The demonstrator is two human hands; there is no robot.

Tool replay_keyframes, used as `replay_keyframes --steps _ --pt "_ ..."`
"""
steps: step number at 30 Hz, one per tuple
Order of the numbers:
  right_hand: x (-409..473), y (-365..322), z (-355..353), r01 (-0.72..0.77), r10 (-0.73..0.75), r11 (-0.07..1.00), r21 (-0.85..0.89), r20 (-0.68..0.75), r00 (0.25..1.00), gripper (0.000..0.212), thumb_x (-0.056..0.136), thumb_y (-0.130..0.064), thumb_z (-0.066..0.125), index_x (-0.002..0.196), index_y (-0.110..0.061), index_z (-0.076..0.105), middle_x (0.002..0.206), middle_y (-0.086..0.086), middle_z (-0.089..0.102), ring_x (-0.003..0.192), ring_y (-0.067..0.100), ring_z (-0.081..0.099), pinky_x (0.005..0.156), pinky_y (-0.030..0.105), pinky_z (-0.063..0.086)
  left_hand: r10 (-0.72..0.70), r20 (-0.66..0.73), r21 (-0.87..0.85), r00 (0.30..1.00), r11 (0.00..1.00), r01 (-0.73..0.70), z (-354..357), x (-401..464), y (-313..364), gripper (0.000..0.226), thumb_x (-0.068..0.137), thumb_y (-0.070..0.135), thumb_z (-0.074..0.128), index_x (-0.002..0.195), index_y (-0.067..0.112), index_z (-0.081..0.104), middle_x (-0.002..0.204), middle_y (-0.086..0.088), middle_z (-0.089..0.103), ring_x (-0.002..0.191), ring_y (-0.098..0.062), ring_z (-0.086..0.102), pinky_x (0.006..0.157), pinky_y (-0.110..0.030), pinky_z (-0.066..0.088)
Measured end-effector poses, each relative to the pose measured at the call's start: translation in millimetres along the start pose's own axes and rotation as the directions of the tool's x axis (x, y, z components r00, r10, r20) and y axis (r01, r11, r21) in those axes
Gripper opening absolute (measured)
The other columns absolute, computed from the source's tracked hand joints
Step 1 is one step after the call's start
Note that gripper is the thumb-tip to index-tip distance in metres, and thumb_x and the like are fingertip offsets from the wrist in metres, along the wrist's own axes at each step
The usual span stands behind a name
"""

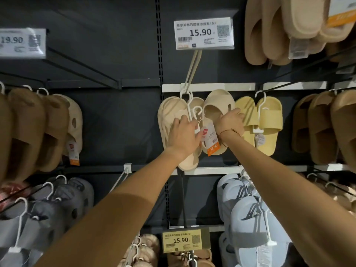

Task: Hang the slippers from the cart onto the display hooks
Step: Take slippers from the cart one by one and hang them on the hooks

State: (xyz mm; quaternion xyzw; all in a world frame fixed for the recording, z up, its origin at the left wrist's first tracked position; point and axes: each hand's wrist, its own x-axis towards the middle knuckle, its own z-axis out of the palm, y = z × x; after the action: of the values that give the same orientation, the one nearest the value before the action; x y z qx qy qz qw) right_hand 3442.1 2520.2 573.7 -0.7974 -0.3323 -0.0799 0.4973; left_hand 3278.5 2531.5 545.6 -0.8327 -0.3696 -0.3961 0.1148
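Cream slippers (169, 110) on white plastic hangers (189, 105) hang at the display hook (192, 68), a long pale peg under the 15.90 price tag (203, 33). My left hand (184, 135) grips the left cream slipper and the hanger stem near its paper tag (210, 137). My right hand (230, 122) holds the side of the right cream slipper (217, 103), fingers curled behind it against a yellow pair (269, 120). One hanger's loop is over the peg; a second loop sits lower, in front.
Brown and tan slippers hang left (38, 128) and right (323, 128). Grey pairs (48, 212) and pale blue pairs (248, 214) fill the row below. An empty peg (123, 176) juts out lower left. Beige slippers (285, 29) hang top right. No cart in view.
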Motion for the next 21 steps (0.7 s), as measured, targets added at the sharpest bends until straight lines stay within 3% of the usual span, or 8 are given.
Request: replay_keyframes --steps 6,10,15,18,21 --pt "-12 -15 2 -0.012 0.012 1.000 -0.001 -0.019 1.000 0.058 0.098 -0.037 0.054 0.138 -0.001 0.034 0.136 0.018 0.042 0.111 0.036 0.058 0.071 0.037 0.039 0.049 0.026 -0.305 0.998 0.952 -0.039 -9 -9 -17 0.017 0.094 0.031 0.068 0.099 0.015 0.063 0.100 0.000 0.046 0.100 -0.022 0.047 0.089 -0.036 0.047" --pt "-22 -29 -3 0.029 -0.029 0.999 0.013 -0.007 1.000 0.057 0.097 -0.035 0.055 0.138 -0.002 0.034 0.137 0.018 0.041 0.108 0.035 0.060 0.068 0.036 0.039 0.062 0.094 -0.314 0.994 0.949 -0.029 -19 -11 -21 0.015 0.094 0.029 0.065 0.096 0.014 0.061 0.100 -0.001 0.044 0.103 -0.021 0.043 0.092 -0.035 0.046" --pt "-38 -33 -11 0.220 -0.220 0.975 -0.013 -0.018 0.975 0.053 0.096 -0.035 0.057 0.135 -0.005 0.037 0.135 0.015 0.043 0.107 0.033 0.059 0.065 0.035 0.037 0.021 0.163 -0.269 0.986 0.963 0.024 -30 -11 -25 0.017 0.097 0.030 0.063 0.093 0.015 0.056 0.100 -0.001 0.044 0.106 -0.022 0.042 0.092 -0.033 0.044" --pt "-50 -11 -7 0.344 -0.344 0.938 0.045 -0.019 0.939 0.050 0.095 -0.031 0.054 0.135 -0.006 0.037 0.131 0.013 0.044 0.105 0.034 0.057 0.065 0.036 0.037 -0.020 0.125 -0.262 0.992 0.964 0.052 -27 -15 -22 0.015 0.097 0.028 0.064 0.097 0.014 0.059 0.101 0.000 0.046 0.106 -0.022 0.043 0.090 -0.031 0.043" --pt "-60 23 7 0.392 -0.398 0.912 0.123 0.030 0.917 0.056 0.093 -0.019 0.053 0.142 -0.007 0.030 0.134 0.014 0.041 0.109 0.036 0.054 0.073 0.043 0.048 -0.064 0.027 -0.297 0.998 0.952 0.069 -20 -19 -18 0.017 0.094 0.027 0.070 0.102 0.012 0.067 0.100 -0.001 0.051 0.101 -0.022 0.047 0.084 -0.030 0.044"
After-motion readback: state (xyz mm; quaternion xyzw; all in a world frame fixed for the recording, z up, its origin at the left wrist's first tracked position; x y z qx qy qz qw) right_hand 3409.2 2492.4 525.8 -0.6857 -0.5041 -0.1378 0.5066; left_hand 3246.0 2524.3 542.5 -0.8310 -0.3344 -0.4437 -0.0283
